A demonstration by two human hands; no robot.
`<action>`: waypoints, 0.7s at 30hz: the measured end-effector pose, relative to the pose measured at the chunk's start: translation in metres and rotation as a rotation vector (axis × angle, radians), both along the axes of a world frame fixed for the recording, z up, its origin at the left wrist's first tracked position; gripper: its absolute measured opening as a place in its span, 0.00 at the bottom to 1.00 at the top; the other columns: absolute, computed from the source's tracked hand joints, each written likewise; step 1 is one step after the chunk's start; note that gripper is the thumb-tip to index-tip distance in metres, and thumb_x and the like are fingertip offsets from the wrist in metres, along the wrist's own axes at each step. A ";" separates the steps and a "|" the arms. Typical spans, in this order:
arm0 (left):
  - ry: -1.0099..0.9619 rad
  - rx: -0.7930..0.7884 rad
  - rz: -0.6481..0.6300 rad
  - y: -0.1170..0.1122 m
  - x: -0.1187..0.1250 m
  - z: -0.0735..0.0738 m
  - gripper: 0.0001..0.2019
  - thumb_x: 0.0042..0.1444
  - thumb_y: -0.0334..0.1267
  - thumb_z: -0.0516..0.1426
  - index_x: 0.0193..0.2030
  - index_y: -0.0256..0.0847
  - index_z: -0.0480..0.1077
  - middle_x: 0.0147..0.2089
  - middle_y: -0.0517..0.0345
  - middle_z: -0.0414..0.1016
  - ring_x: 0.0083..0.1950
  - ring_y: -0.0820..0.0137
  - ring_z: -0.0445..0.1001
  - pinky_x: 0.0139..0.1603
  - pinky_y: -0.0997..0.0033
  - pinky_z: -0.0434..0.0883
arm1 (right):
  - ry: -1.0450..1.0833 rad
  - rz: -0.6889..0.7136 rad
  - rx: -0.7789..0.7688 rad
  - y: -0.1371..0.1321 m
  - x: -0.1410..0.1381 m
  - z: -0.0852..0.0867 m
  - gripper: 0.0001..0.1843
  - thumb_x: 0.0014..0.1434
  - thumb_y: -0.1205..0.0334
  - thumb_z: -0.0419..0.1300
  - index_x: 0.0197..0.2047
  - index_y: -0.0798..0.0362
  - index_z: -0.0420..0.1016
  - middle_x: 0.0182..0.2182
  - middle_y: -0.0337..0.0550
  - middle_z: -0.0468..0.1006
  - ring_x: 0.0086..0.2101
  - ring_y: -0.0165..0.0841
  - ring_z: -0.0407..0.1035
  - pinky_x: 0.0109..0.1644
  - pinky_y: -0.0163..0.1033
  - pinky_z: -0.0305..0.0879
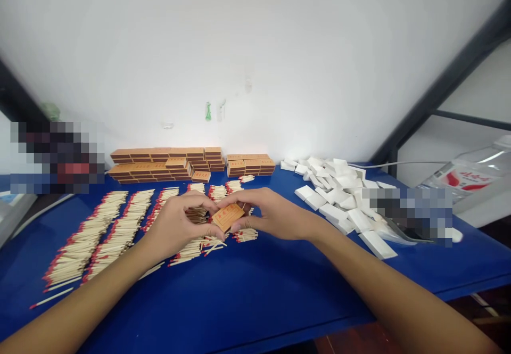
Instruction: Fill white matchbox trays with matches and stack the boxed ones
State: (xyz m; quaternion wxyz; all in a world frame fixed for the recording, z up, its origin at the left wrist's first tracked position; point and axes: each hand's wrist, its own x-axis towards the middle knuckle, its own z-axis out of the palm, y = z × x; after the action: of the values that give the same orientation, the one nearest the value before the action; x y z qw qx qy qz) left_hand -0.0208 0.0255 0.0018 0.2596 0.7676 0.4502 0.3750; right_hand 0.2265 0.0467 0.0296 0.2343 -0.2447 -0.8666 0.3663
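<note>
Between my two hands is an orange matchbox with red lettering on its top face, raised over the blue table. My left hand pinches its left end between thumb and fingers. On the other end, my right hand grips it the same way, fingers curled over the far side. Rows of loose red-tipped matches lie on the table to the left, and some lie beneath and behind my hands. Whether the box has matches inside is hidden.
Stacked matchboxes line the wall, with a smaller stack beside them. A heap of white box trays covers the blue table at the right. Farther right stands a large clear plastic bottle. Dark metal bars slant at both sides.
</note>
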 end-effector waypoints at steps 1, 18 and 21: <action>-0.015 0.009 0.030 0.001 -0.001 0.000 0.18 0.45 0.52 0.73 0.38 0.46 0.81 0.39 0.59 0.81 0.38 0.65 0.78 0.39 0.67 0.72 | 0.001 -0.030 0.018 0.004 0.001 0.000 0.21 0.62 0.57 0.68 0.58 0.43 0.77 0.49 0.40 0.82 0.41 0.34 0.73 0.47 0.41 0.69; 0.095 0.371 0.158 0.006 -0.004 -0.008 0.07 0.64 0.40 0.61 0.46 0.44 0.79 0.40 0.56 0.82 0.45 0.63 0.77 0.48 0.63 0.73 | -0.089 -0.587 0.637 0.181 -0.016 -0.028 0.15 0.59 0.58 0.70 0.49 0.52 0.81 0.45 0.49 0.71 0.48 0.42 0.66 0.55 0.47 0.64; 0.108 0.366 0.151 0.007 -0.005 -0.008 0.06 0.64 0.39 0.61 0.45 0.44 0.79 0.41 0.56 0.82 0.45 0.64 0.77 0.48 0.63 0.73 | -0.090 -0.584 0.602 0.176 -0.014 -0.032 0.11 0.61 0.60 0.68 0.48 0.51 0.81 0.44 0.47 0.72 0.45 0.39 0.68 0.52 0.44 0.65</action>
State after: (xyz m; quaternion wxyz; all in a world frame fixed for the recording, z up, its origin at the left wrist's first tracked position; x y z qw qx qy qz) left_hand -0.0256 0.0323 -0.0066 0.0623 0.7849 0.4442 0.4275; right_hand 0.2121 0.2231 -0.0025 0.3511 -0.4165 -0.8386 0.0040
